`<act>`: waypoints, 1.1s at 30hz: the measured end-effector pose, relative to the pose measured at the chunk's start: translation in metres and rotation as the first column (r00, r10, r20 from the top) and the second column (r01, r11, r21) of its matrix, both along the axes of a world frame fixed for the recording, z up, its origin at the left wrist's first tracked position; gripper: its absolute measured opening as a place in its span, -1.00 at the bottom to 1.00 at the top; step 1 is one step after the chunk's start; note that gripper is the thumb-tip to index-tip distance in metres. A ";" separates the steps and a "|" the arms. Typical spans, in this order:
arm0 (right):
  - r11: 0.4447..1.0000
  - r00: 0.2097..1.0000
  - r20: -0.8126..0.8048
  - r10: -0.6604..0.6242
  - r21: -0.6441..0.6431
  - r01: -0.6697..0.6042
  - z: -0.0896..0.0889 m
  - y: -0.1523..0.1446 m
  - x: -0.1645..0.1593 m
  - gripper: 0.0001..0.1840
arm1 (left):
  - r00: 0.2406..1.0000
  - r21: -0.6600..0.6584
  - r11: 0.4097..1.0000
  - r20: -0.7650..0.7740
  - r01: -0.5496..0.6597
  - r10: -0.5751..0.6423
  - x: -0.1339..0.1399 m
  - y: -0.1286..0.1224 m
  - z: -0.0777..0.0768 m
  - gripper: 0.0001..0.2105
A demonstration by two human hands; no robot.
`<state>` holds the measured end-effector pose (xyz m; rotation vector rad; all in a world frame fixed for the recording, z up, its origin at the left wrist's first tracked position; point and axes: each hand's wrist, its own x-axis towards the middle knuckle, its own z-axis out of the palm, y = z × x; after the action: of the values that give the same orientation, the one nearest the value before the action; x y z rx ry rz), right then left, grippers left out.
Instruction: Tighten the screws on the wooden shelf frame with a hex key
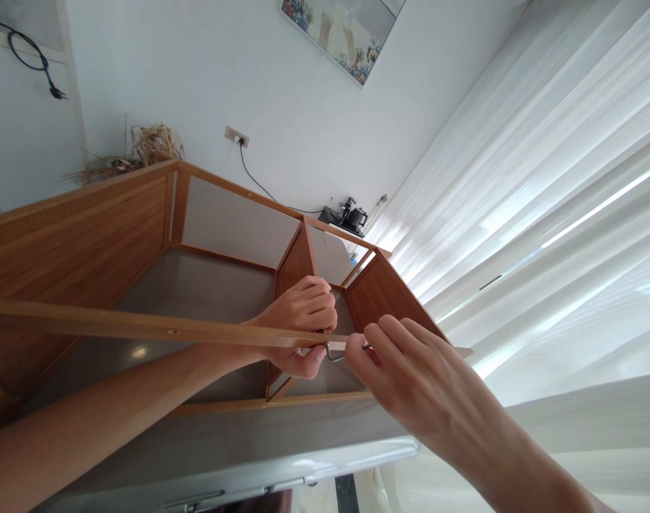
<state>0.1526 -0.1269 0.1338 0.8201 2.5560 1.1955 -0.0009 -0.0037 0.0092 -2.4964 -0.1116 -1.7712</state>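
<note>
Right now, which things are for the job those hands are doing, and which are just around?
For the job:
- bent metal rod, held in the right hand
- wooden rail, gripped by the left hand
- wooden frame

Just around:
- wall picture
- black kettle
- dried stalks
- white curtains

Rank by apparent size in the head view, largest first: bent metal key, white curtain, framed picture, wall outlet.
1. White curtain
2. Framed picture
Unranked: bent metal key and wall outlet; the key looks longer but thinner, nearer the camera and partly hidden by the right hand.
</note>
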 end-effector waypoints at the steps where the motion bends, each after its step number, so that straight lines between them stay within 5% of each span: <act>1: 1.000 1.000 0.019 0.006 0.004 -0.006 0.001 0.001 0.000 -0.80 | 1.000 0.002 1.000 -0.002 -0.002 0.002 0.000 0.000 0.000 -0.91; 8: 0.998 0.996 0.050 0.070 0.006 -0.070 0.005 0.004 -0.002 -0.77 | 1.000 0.004 1.000 -0.006 -0.018 0.018 0.000 0.000 -0.002 -0.88; 33: 1.000 0.996 -0.093 -0.003 -0.023 0.001 -0.017 -0.002 0.010 -0.90 | 1.000 0.009 1.000 -0.005 -0.024 0.024 0.001 0.001 -0.001 -0.91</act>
<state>0.1630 -0.1294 0.1170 0.8932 2.6367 1.1512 0.0002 -0.0031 0.0079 -2.4821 -0.1316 -1.7526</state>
